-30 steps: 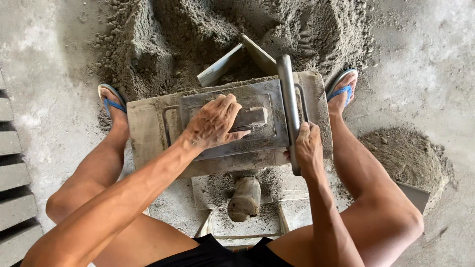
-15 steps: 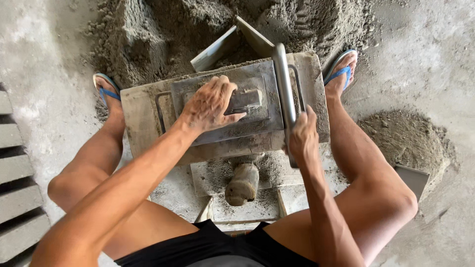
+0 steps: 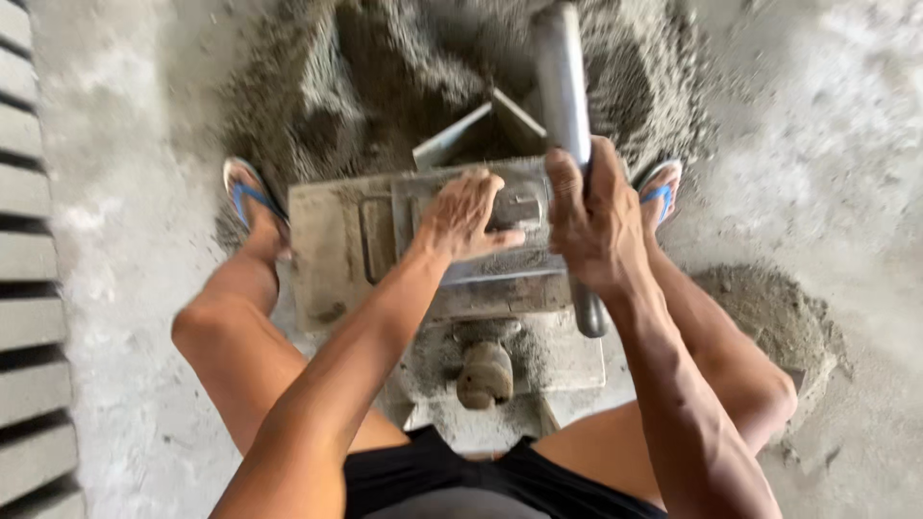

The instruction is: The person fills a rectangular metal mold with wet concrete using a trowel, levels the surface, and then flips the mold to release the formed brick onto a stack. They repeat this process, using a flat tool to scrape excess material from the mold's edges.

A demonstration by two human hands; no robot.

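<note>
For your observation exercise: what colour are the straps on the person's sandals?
Blue. The head view shows both sandal straps, clearest at the left foot.

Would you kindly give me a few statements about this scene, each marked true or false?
1. The right hand grips the metal lever. True.
2. The left hand hangs in the air above the press. False: it rests flat on the press's top.
3. The sandals have blue straps. True.
4. A heap of grey mix lies beyond the press. True.
5. The grey blocks lie at the right edge of the view. False: they lie at the left edge.
</note>
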